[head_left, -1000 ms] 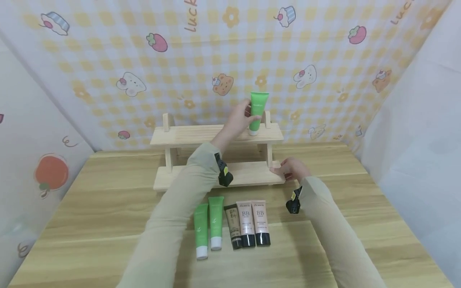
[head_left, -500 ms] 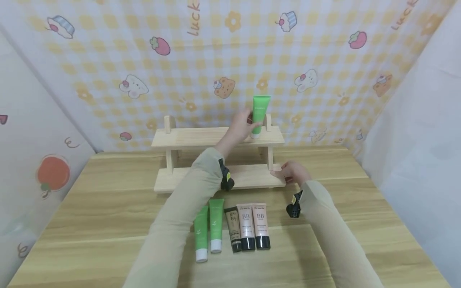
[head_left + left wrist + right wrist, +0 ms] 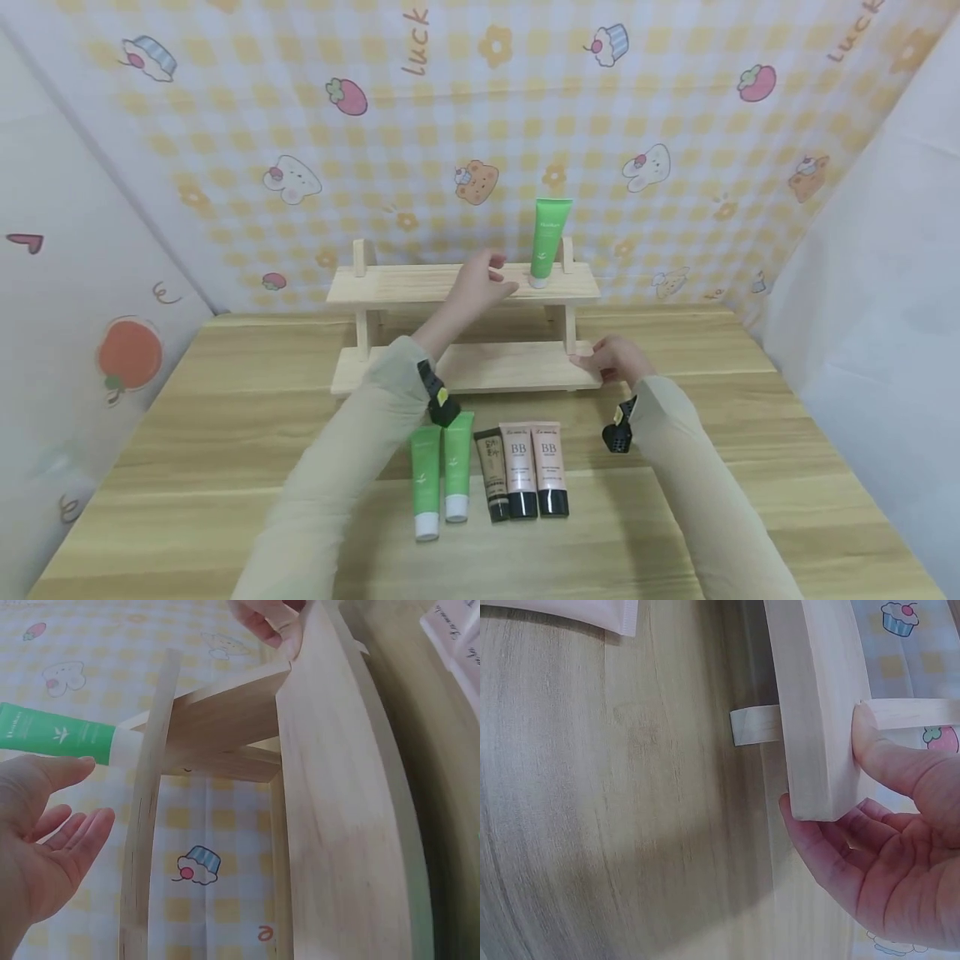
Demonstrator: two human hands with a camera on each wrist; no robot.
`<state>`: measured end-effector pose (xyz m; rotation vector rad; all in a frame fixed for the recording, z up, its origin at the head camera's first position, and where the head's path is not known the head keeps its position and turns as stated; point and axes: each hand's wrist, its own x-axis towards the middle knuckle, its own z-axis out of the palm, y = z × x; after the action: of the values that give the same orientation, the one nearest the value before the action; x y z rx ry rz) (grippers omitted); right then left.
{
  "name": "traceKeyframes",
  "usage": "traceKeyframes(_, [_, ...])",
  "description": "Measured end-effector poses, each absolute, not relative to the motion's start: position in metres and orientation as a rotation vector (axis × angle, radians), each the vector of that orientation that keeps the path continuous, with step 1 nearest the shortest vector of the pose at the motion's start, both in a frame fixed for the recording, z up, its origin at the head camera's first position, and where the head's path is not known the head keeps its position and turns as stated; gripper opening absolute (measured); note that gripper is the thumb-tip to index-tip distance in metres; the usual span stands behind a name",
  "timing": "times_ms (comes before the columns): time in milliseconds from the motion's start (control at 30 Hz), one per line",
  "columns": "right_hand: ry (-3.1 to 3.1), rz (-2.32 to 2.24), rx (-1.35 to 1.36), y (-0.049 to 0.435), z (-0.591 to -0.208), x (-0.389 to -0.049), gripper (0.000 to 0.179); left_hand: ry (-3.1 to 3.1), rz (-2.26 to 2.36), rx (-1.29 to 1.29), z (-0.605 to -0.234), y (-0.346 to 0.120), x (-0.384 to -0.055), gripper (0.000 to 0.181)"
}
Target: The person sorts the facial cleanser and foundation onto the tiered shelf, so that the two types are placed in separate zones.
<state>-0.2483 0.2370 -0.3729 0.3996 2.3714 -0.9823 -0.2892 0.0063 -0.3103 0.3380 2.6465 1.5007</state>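
Observation:
A green squeeze tube [image 3: 550, 242] stands upright on its white cap at the right part of the upper tier of a two-tier wooden shelf [image 3: 405, 285]. Just left of it, my left hand [image 3: 477, 286] is apart from the tube, thumb and fingers spread and holding nothing; the left wrist view shows the gap between the hand [image 3: 52, 832] and the tube [image 3: 64, 736]. At the lower tier's right end, my right hand [image 3: 615, 360] grips the board. In the right wrist view the thumb lies on top of the board [image 3: 821, 712] and the fingers curl beneath it.
In front of the shelf lie two green tubes [image 3: 426, 483], a slim tan tube with a dark cap [image 3: 493, 475] and two pink BB cream tubes [image 3: 551, 467] on the wooden table [image 3: 247, 400]. A patterned cloth [image 3: 420, 125] hangs behind the shelf.
My left hand has let go of the green tube and drawn back to the left and slightly down. The tube stays standing on the upper tier. My right hand keeps its grip on the lower board.

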Motion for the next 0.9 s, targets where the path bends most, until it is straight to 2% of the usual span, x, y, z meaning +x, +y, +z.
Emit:
traceKeyframes(133, [2.387,-1.0,0.365,0.24,-0.376,-0.246,0.036,2.681,1.481,0.371,-0.314,-0.013,-0.276,0.047])
traceKeyframes(300, [2.397,-1.079,0.33,0.245,-0.387,-0.242,0.059,2.671,1.446,0.422,-0.323,-0.043,-0.256,0.044])
traceKeyframes(667, [2.466,-1.133,0.209,0.253,-0.404,-0.239,0.074,2.606,1.281,0.367,-0.355,-0.097,-0.21,0.05])
traceKeyframes(900, [2.432,-1.218,0.2,0.252,-0.403,-0.241,0.069,2.556,1.043,0.413,-0.373,-0.116,-0.174,0.048])
